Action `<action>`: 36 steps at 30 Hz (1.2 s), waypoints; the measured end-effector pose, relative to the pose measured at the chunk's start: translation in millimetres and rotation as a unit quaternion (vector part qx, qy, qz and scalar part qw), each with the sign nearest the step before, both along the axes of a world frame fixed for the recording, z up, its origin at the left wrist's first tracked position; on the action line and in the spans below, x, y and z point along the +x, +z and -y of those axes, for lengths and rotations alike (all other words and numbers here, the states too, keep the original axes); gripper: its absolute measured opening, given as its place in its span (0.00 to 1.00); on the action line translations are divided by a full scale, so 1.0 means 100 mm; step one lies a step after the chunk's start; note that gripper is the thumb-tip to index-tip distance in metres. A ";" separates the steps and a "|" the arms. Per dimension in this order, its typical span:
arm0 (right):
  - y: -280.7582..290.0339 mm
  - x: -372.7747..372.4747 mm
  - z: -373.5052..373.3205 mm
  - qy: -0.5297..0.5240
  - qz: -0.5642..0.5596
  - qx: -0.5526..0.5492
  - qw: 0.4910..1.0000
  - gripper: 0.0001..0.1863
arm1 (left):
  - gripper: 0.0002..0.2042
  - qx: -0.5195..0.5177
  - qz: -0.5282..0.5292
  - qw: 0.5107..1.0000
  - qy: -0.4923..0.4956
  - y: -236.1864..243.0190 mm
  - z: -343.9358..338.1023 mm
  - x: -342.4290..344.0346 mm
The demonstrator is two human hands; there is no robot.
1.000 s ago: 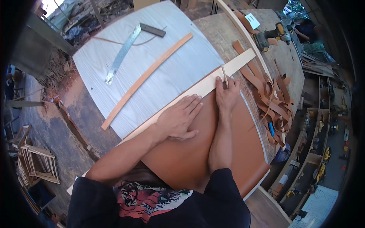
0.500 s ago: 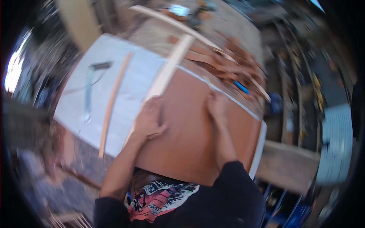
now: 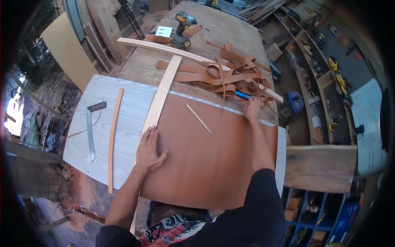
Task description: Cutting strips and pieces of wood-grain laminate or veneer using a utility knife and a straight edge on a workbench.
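On the worktop [image 3: 230,24], the left hand [image 3: 149,150] lies flat, thumb apart, on the batten [image 3: 164,86] edging the leather [image 3: 201,164], while the right hand [image 3: 252,109], grip unclear, is at a blue tool [image 3: 242,95] hemmed by scraps [image 3: 201,78].

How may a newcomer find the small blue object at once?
Beyond the big brown sheet lies a heap of curling brown strips. At its near edge, by the right hand, is the small blue object, the only blue thing among them.
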State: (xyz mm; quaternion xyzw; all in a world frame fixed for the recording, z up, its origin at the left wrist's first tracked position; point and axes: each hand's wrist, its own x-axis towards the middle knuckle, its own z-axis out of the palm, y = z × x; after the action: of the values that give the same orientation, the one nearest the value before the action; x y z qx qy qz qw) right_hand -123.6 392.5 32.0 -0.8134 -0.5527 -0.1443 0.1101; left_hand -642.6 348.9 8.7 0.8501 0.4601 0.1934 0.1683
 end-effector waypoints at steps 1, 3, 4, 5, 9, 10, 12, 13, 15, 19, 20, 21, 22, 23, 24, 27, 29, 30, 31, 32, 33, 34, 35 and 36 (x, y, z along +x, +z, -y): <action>-0.01 0.01 -0.12 0.013 -0.005 0.004 1.000 0.20 | 0.42 -0.001 -0.003 1.000 -0.002 0.01 -0.01 -0.02; -0.03 0.05 -0.30 0.008 -0.020 -0.095 0.995 0.22 | 0.41 0.002 -0.009 1.000 0.006 0.01 0.01 -0.02; -0.03 0.07 -0.37 0.020 0.003 -0.112 0.993 0.23 | 0.41 -0.003 -0.006 1.000 0.006 0.00 0.00 -0.02; -0.04 0.08 -0.42 0.027 0.001 -0.108 0.994 0.23 | 0.41 -0.007 -0.003 1.000 0.005 0.00 0.00 -0.03; -0.04 0.16 -0.52 0.039 0.049 -0.115 0.991 0.22 | 0.41 -0.017 -0.011 1.000 0.021 0.02 0.04 -0.01; -0.06 0.22 -0.54 0.051 0.047 -0.118 0.991 0.20 | 0.40 -0.015 0.000 1.000 0.016 0.02 0.04 0.00; -0.14 0.28 -0.57 0.065 0.045 -0.120 0.990 0.18 | 0.40 -0.013 0.011 1.000 0.012 0.03 0.03 0.03; -0.18 0.28 -0.57 0.079 0.064 -0.109 0.989 0.17 | 0.40 -0.014 0.011 1.000 0.009 0.03 0.03 0.05; -0.23 0.33 -0.57 0.090 0.083 -0.098 0.988 0.15 | 0.40 -0.014 0.009 1.000 0.004 0.05 0.01 0.07; -0.22 0.26 -0.66 0.062 0.087 -0.115 0.988 0.14 | 0.41 -0.011 -0.003 1.000 0.009 0.04 0.05 0.04; -0.22 0.25 -0.70 0.056 0.096 -0.115 0.987 0.13 | 0.42 -0.010 -0.012 1.000 0.017 0.03 0.03 0.05; -0.21 0.26 -0.69 0.051 0.095 -0.115 0.988 0.13 | 0.42 -0.009 -0.013 1.000 0.012 0.02 0.02 0.06; -0.20 0.26 -0.68 0.057 0.112 -0.122 0.984 0.13 | 0.42 -0.010 -0.009 1.000 0.011 0.01 0.02 0.07; -0.18 0.27 -0.65 0.063 0.130 -0.130 0.981 0.13 | 0.42 -0.010 -0.005 1.000 0.010 0.00 0.02 0.07; -0.16 0.28 -0.61 0.080 0.135 -0.111 0.981 0.11 | 0.42 -0.009 -0.006 1.000 0.004 0.00 0.00 0.07; -0.01 0.32 -0.47 0.138 0.155 -0.116 0.971 0.10 | 0.42 -0.002 -0.008 1.000 0.000 -0.01 0.04 0.07; 0.14 0.19 -0.32 0.155 0.127 -0.114 0.973 0.10 | 0.41 0.012 -0.008 1.000 0.009 -0.03 0.03 0.04; 0.24 0.12 -0.25 0.171 0.101 -0.110 0.974 0.10 | 0.41 0.008 -0.005 1.000 0.011 -0.05 0.02 0.02; 0.39 0.08 -0.13 0.169 0.101 -0.111 0.974 0.10 | 0.41 0.013 -0.007 1.000 0.009 -0.02 0.02 0.03; 0.51 0.01 0.00 0.154 0.066 -0.123 0.978 0.12 | 0.41 0.016 -0.009 1.000 0.008 -0.02 0.04 0.03; 0.56 -0.02 0.10 0.140 0.030 -0.136 0.980 0.14 | 0.41 0.012 -0.009 1.000 0.008 -0.02 0.06 0.03; 0.55 0.04 0.22 0.136 0.030 -0.139 0.980 0.14 | 0.40 0.014 -0.004 1.000 0.002 -0.02 0.05 0.06; 0.54 0.13 0.30 0.177 -0.001 -0.057 0.983 0.16 | 0.40 0.016 0.001 1.000 0.002 -0.02 0.04 0.06; 0.51 0.20 0.38 0.216 -0.033 0.024 0.975 0.18 | 0.40 0.013 0.002 1.000 0.003 -0.02 0.03 0.05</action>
State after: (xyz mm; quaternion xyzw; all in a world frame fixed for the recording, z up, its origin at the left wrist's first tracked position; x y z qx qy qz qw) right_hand -104.0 354.1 83.3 -0.6759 -0.7080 -0.1034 0.1767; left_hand -637.5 345.5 6.7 0.8502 0.4600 0.2016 0.1576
